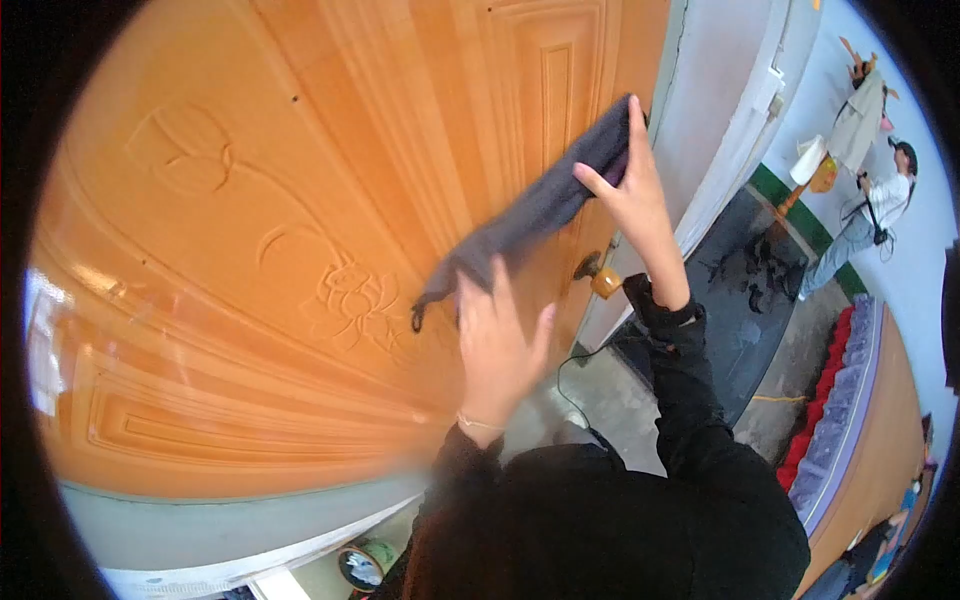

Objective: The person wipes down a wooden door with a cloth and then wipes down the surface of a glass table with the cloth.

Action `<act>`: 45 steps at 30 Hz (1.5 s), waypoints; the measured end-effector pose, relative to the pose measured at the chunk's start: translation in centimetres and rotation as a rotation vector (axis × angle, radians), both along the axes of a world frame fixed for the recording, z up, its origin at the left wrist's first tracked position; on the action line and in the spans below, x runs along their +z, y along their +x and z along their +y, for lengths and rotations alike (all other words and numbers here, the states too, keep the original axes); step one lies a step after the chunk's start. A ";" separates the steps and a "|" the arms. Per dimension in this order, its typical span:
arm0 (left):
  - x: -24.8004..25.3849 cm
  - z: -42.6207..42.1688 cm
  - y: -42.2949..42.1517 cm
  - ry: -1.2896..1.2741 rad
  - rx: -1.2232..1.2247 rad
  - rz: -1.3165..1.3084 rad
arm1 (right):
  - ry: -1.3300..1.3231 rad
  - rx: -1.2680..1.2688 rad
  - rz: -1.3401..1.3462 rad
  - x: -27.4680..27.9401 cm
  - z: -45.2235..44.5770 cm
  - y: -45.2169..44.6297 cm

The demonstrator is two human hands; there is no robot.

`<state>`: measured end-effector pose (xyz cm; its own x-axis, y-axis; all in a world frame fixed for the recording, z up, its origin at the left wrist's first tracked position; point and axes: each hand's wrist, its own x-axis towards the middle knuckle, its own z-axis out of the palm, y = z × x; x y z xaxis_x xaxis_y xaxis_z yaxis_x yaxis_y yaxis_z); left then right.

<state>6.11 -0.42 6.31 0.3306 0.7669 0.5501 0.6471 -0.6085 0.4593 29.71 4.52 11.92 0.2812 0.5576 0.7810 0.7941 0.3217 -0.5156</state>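
A dark grey cloth (540, 205), folded into a long strip, slants across the front of an orange-brown panelled door (350, 200). At the strip's lower end is a small dark loop. My right hand (640, 195) has the upper end, with its fingers stretched along the edge and its thumb apart on the near side. Over the lower part of the strip is my left hand (500, 350), somewhat blurred, fingers spread and thumb out. Its palm is hidden from me. Just below my right hand, the round door knob (598, 275) sticks out.
Right of the door is a white frame (715, 130). Beyond it, a person (885, 205) in a white top stands by a coat rack (850, 120). A dark mat (735, 310) and a cable (562, 378) lie on the floor. A bin (365, 563) stands at lower left.
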 end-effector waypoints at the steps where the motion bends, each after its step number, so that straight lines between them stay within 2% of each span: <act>1: 0.2 0.2 0.8 -0.046 -0.137 -0.092 | -0.033 -0.006 0.007 -0.1 -0.3 1.3; 2: 0.3 0.6 1.5 -0.091 -0.275 -0.182 | -0.086 -0.018 -0.005 0.3 -0.7 2.4; 3: 0.0 0.8 1.1 -0.092 -0.263 -0.190 | -0.117 0.044 0.088 1.2 -1.4 2.6; 5: -1.0 0.5 -1.3 -0.361 -0.588 -0.953 | -0.032 0.260 0.402 1.6 -1.7 3.9; 7: 1.2 -0.6 -4.1 -0.450 -0.694 -1.344 | 0.151 0.564 0.647 3.2 -1.2 2.0; 9: 2.7 -1.8 -7.1 -0.395 -0.580 -1.417 | 0.226 0.482 0.556 3.9 0.0 -2.4; 11: 2.8 -3.2 -10.4 -0.312 -0.561 -1.453 | 0.253 0.188 0.104 4.1 0.7 -9.0; 12: 2.7 -4.1 -12.4 -0.222 -0.478 -1.423 | 0.217 0.073 -0.080 4.1 0.5 -12.5; 13: 2.6 -5.1 -14.6 -0.136 -0.399 -1.385 | 0.293 0.106 -0.224 4.0 1.0 -15.2; 15: 2.5 -6.3 -19.2 0.074 -0.226 -1.408 | 0.345 0.170 -0.294 4.0 0.9 -21.7; 17: 2.5 -8.0 -24.0 0.171 -0.101 -1.483 | 0.379 0.322 -0.326 4.0 0.4 -28.1; 18: 2.0 -9.4 -26.4 0.223 -0.127 -1.501 | 0.353 0.408 -0.335 4.0 -0.6 -31.4; 19: 1.8 -10.0 -27.7 0.230 -0.118 -1.478 | 0.333 0.422 -0.388 4.1 -1.1 -34.2; 21: 1.0 -10.7 -29.5 0.397 0.108 -1.227 | 0.330 0.507 -0.407 4.5 -2.2 -39.0; 22: -0.1 -11.7 -30.4 0.364 0.234 -1.153 | 0.314 0.596 -0.398 4.5 -2.6 -41.0; 23: -1.1 -12.7 -30.8 0.230 0.617 -1.132 | 0.297 0.676 -0.386 4.4 -2.8 -42.9; 25: -3.3 -13.0 -32.3 0.308 0.735 -0.871 | 0.350 0.890 -0.242 3.5 -3.0 -45.6; 28: -3.3 -11.4 -31.6 0.290 0.785 -0.637 | 0.326 0.808 -0.211 3.2 -2.8 -45.4; 29: -2.8 -10.9 -30.9 0.202 0.830 -0.560 | 0.360 0.776 -0.213 3.2 -2.4 -44.6; 31: -2.2 -8.5 -29.0 0.221 0.818 -0.519 | 0.384 0.704 -0.220 3.4 -1.8 -41.7; 32: -1.4 -7.6 -28.2 0.176 0.874 -0.318 | 0.383 0.617 -0.228 4.2 -1.7 -39.6; 35: 1.7 -2.6 -22.3 0.203 0.817 -0.377 | 0.362 0.309 -0.300 5.7 -0.7 -31.9; 36: 2.4 -1.0 -20.6 0.276 0.815 -0.247 | 0.347 0.209 -0.312 5.4 0.0 -29.1; 37: 2.9 0.3 -18.4 0.274 0.773 -0.252 | 0.334 0.111 -0.322 4.9 1.0 -26.0; 39: 3.4 2.5 -13.5 0.358 0.800 -0.074 | 0.298 -0.066 -0.333 3.7 2.5 -19.5; 41: 2.7 4.9 -8.4 0.352 0.779 -0.045 | 0.370 -0.157 -0.279 3.1 3.6 -13.6; 43: 2.2 6.9 -3.1 0.517 0.749 0.083 | 0.355 -0.194 -0.225 1.8 5.1 -8.0; 45: 1.5 7.9 1.2 0.567 0.688 0.142 | 0.276 -0.179 -0.133 0.4 5.7 -3.8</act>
